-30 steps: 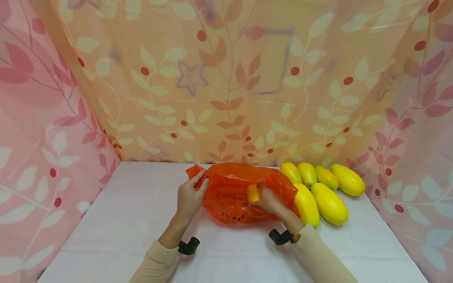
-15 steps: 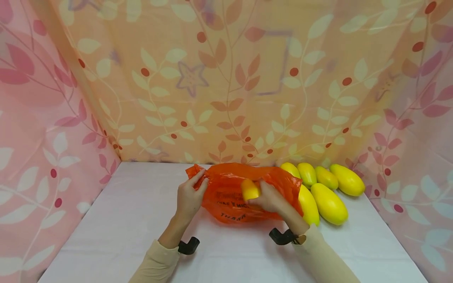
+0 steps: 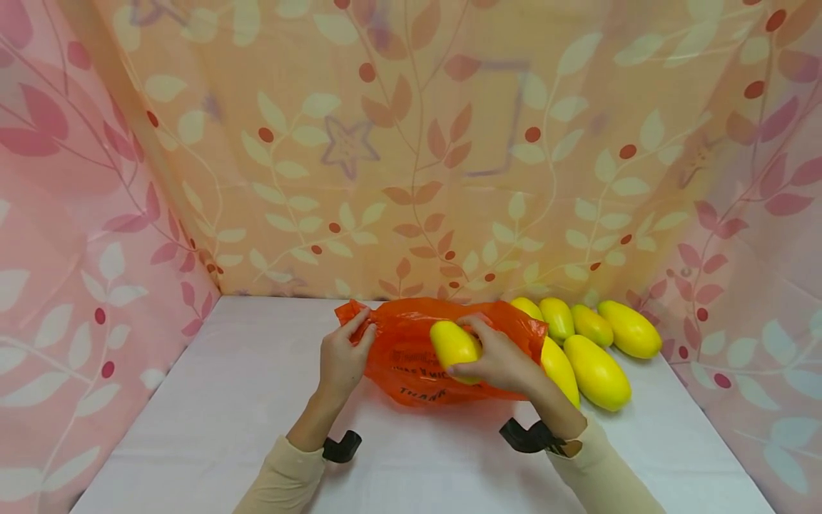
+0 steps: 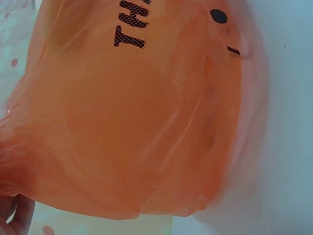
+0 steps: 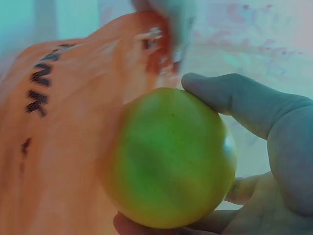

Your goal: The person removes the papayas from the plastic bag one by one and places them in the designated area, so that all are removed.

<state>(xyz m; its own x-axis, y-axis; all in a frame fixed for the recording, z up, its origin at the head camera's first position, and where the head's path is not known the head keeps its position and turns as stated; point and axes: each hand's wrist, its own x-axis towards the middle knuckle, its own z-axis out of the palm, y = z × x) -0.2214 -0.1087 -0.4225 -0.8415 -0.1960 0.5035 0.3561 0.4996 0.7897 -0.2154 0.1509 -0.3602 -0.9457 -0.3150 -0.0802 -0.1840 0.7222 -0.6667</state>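
An orange-red plastic bag (image 3: 401, 343) with black printing lies across the back middle of the table. My left hand (image 3: 343, 360) pinches the bag's left end between thumb and fingers; in the left wrist view the bag (image 4: 122, 127) fills most of the picture and only a bit of the hand shows at the lower left. My right hand (image 3: 497, 357) grips a yellow mango (image 3: 454, 350) in front of the bag's right part. In the right wrist view thumb and fingers curl round the mango (image 5: 171, 156), its end greenish, close beside the bag (image 5: 68, 142).
Several yellow mangoes stand grouped right of the bag, among them a large one (image 3: 599, 373) in front and another (image 3: 629, 328) at the back right. The white table (image 3: 212, 400) meets a patterned curtain (image 3: 411, 178) at the back and sides.
My right hand has drawn back towards me with the mango, which showed tinted orange through the bag before and now shows plain yellow. The left hand keeps its pinch in place.
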